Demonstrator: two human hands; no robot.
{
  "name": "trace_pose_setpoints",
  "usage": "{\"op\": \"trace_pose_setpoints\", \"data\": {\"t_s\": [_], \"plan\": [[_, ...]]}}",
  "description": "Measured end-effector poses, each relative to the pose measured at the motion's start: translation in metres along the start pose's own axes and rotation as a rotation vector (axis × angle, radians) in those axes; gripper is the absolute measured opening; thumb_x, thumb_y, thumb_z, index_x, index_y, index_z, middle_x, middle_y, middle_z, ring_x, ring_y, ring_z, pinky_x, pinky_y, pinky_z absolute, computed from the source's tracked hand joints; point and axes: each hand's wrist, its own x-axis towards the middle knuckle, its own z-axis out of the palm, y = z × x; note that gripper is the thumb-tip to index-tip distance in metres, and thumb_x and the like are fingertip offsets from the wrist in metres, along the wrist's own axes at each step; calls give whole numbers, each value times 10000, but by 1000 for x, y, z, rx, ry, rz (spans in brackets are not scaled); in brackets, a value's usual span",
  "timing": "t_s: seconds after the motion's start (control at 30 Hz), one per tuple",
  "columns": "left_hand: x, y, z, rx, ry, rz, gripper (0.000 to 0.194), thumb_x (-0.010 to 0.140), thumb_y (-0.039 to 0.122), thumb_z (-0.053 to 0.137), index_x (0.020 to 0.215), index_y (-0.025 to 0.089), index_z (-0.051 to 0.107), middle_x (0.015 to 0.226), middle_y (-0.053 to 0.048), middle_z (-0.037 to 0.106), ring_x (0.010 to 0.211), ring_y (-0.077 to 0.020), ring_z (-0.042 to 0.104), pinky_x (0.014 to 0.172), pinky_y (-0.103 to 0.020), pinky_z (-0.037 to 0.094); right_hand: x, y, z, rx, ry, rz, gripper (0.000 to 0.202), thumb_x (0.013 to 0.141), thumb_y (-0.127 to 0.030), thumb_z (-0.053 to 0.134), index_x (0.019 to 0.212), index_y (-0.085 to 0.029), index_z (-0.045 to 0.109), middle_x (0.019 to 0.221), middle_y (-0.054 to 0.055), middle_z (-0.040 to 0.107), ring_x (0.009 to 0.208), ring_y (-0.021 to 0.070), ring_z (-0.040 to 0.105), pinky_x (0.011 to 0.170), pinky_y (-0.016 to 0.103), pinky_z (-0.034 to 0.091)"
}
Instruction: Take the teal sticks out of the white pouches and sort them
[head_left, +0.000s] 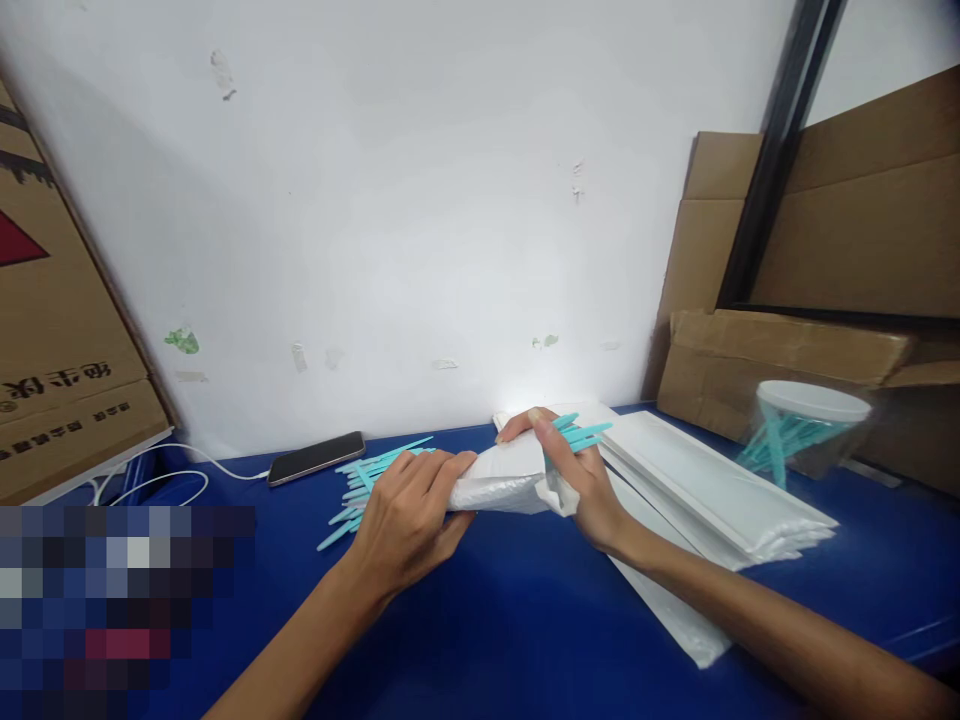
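Between my hands is a white plastic bag (501,480), held level above the blue table. My left hand (411,508) is closed round its left end. At the bag's right end, my right hand (581,475) is closed on its crumpled edge, and teal sticks (589,434) poke out to the right past my thumb. How far these sticks go into the bag is hidden. Behind my left hand, a loose pile of teal sticks (352,500) lies on the table. Flat white bags (697,475) are stacked to the right, partly behind my right forearm.
A phone (316,458) with a white cable (225,465) lies at the back left of the blue table (487,620). A clear container with a white rim (814,400) holds teal sticks at the right. Cardboard boxes (67,330) flank both sides, against a white wall (420,200).
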Motion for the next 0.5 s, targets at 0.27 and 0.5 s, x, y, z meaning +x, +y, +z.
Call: {"op": "trace_pose_setpoints", "data": {"t_s": [0.27, 0.5], "plan": [[2, -3, -1, -18, 38, -15, 230, 838, 136, 586, 1068, 133, 590, 859, -71, 700, 724, -219, 638, 633, -336, 434, 0, -3, -2, 30, -89, -41, 406, 1016, -531, 373, 1094, -245, 650, 1099, 50, 630, 962, 210, 569, 845, 328, 436], [3, -3, -4, -33, 99, -188, 189, 848, 157, 583, 1033, 167, 622, 803, -39, 691, 623, -193, 572, 603, -319, 407, 2, 9, -6, 270, -112, -18, 622, 943, -702, 342, 1358, -269, 506, 1355, 79, 561, 1230, 294, 526, 1053, 447, 405]]}}
